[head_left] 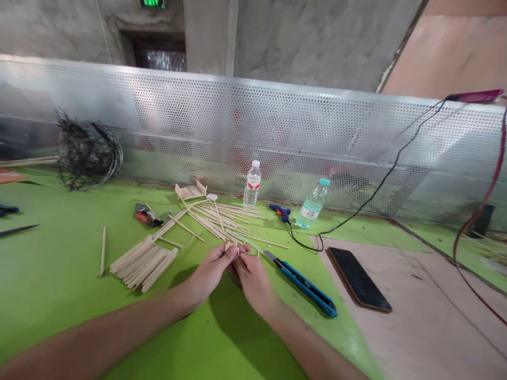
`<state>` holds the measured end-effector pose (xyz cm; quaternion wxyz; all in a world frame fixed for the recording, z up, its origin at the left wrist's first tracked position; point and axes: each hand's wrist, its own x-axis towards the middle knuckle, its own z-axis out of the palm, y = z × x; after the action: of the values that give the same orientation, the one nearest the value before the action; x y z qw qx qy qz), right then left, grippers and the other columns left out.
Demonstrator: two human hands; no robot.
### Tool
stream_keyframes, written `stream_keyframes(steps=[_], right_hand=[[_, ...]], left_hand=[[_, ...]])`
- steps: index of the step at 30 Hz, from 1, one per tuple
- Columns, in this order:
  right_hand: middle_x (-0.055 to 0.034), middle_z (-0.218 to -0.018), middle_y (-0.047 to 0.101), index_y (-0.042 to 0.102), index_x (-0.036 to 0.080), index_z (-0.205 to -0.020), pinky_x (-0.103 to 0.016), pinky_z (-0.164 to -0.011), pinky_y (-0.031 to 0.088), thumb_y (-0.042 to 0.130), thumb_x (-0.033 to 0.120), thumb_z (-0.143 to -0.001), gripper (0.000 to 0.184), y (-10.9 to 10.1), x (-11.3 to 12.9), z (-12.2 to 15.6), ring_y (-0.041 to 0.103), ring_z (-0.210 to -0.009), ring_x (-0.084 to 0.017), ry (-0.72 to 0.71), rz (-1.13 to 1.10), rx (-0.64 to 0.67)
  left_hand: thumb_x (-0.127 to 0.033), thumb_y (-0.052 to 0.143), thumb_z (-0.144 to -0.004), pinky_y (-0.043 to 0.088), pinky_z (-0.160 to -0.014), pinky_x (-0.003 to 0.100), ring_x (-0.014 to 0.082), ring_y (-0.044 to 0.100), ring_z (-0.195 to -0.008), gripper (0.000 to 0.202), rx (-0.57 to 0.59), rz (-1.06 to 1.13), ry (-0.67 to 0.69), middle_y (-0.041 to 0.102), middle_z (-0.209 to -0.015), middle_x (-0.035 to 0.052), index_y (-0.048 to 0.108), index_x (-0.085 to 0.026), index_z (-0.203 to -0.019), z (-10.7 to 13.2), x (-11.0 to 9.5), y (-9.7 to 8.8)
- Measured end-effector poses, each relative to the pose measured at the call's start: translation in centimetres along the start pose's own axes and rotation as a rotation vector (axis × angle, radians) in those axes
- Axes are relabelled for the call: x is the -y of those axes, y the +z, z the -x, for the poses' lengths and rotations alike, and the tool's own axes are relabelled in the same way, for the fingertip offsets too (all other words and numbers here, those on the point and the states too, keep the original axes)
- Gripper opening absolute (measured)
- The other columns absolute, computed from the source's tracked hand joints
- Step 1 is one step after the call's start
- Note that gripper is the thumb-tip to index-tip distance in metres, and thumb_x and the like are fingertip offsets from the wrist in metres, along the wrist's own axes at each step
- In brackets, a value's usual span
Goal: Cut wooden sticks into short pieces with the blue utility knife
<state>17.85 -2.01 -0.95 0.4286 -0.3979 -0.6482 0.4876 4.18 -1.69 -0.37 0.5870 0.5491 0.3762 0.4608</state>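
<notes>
My left hand (212, 269) and my right hand (251, 277) meet over the green table (59, 285), fingers pinched together on a small bundle of short wooden sticks (231, 247). Just right of my right hand lies a blue utility knife (303, 284) with its blade out. A stack of flat wooden sticks (144, 261) lies to the left, and several long thin sticks (216, 216) are scattered beyond my hands. A small glued stick frame (191, 191) stands further back.
Two water bottles (252, 183) (312, 204) and a blue glue gun (280, 212) with a black cord stand near the perforated metal wall (277, 126). A black phone (358, 278) lies on the brown surface at right. Pliers (146, 215) and a wire tangle (87, 153) are at left.
</notes>
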Motion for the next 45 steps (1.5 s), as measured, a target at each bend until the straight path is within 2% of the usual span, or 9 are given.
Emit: stream_keyframes(steps=[9,13,17,23,26,30,34,40,45], right_hand=[[0.0026,-0.061,0.049,0.056,0.021,-0.066,-0.026,-0.048,0.032,0.065,0.053,-0.088,0.039,-0.3,-0.1,-0.6,0.043,-0.053,-0.012,0.105,-0.127,0.016],[-0.0011,-0.075,0.063,0.069,0.019,-0.082,-0.028,-0.066,0.05,0.073,0.051,-0.081,0.032,-1.0,0.5,-0.6,0.06,-0.07,-0.014,0.178,-0.234,0.069],[-0.0051,-0.089,0.071,0.073,0.017,-0.102,-0.034,-0.082,0.053,0.079,0.042,-0.074,0.038,-1.7,1.4,-0.3,0.067,-0.085,-0.018,0.216,-0.301,0.12],[-0.0032,-0.077,0.067,0.068,0.016,-0.092,-0.03,-0.068,0.048,0.069,0.036,-0.079,0.024,-2.2,0.8,-0.7,0.059,-0.068,-0.015,0.14,-0.15,-0.147],[-0.0024,-0.081,0.065,0.065,0.018,-0.091,-0.031,-0.071,0.046,0.065,0.034,-0.082,0.018,-2.3,0.7,-0.7,0.058,-0.073,-0.016,0.056,-0.048,-0.26],[-0.005,-0.101,0.067,0.068,0.021,-0.106,-0.033,-0.079,0.047,0.062,0.032,-0.087,0.023,-2.1,1.3,-0.2,0.06,-0.088,-0.019,-0.035,0.055,-0.265],[-0.006,-0.113,0.066,0.072,0.026,-0.117,-0.034,-0.082,0.049,0.06,0.032,-0.092,0.029,-1.8,1.4,0.0,0.062,-0.1,-0.021,-0.125,0.06,-0.149],[-0.0054,-0.103,0.065,0.078,0.027,-0.111,-0.035,-0.079,0.052,0.066,0.033,-0.088,0.027,-2.5,1.3,-0.3,0.061,-0.094,-0.02,-0.189,-0.018,-0.039],[-0.0062,-0.109,0.064,0.077,0.028,-0.116,-0.035,-0.084,0.051,0.058,0.025,-0.093,0.03,-2.8,1.7,0.1,0.06,-0.097,-0.019,-0.231,0.03,0.031]], left_hand=[[-0.062,0.057,-0.092,0.048,-0.074,0.031,0.0179,0.055,-0.084,0.041,0.017,0.109,-0.069,0.064,-0.111,0.0057,0.06,-0.021,-0.094,0.3,0.0,0.3],[-0.062,0.057,-0.092,0.045,-0.072,0.029,0.0187,0.055,-0.088,0.041,-0.019,0.104,-0.068,0.062,-0.104,0.0041,0.058,-0.021,-0.088,0.3,0.1,0.1],[-0.061,0.054,-0.094,0.045,-0.085,0.034,0.0203,0.057,-0.092,0.04,-0.075,0.1,-0.156,0.063,-0.098,0.0038,0.061,-0.022,-0.089,0.0,-0.2,-0.5],[-0.066,0.056,-0.09,0.043,-0.079,0.031,0.0182,0.055,-0.086,0.046,-0.175,0.075,-0.01,0.061,-0.09,0.0028,0.057,-0.02,-0.085,-0.4,-0.1,-1.1],[-0.07,0.049,-0.092,0.038,-0.064,0.026,0.0123,0.045,-0.066,0.05,-0.062,0.059,-0.076,0.048,-0.073,-0.0033,0.05,-0.02,-0.085,-0.5,0.4,-1.1],[-0.075,0.051,-0.087,0.027,-0.051,0.023,0.0077,0.029,-0.052,0.055,0.103,0.007,-0.197,0.034,-0.064,-0.0085,0.045,-0.021,-0.081,-0.7,0.7,-1.2],[-0.081,0.05,-0.083,0.022,-0.048,0.023,0.007,0.025,-0.05,0.06,0.175,-0.05,-0.203,0.037,-0.064,-0.0085,0.044,-0.021,-0.083,-0.7,0.4,-1.4],[-0.081,0.038,-0.088,0.025,-0.051,0.026,0.0095,0.031,-0.056,0.061,0.234,-0.232,-0.164,0.043,-0.073,-0.0034,0.048,-0.02,-0.089,0.5,-1.1,-1.5],[-0.078,0.035,-0.091,0.027,-0.051,0.025,0.0087,0.03,-0.055,0.057,0.342,-0.264,-0.169,0.04,-0.073,-0.0052,0.043,-0.022,-0.089,0.9,-0.9,-1.3]])
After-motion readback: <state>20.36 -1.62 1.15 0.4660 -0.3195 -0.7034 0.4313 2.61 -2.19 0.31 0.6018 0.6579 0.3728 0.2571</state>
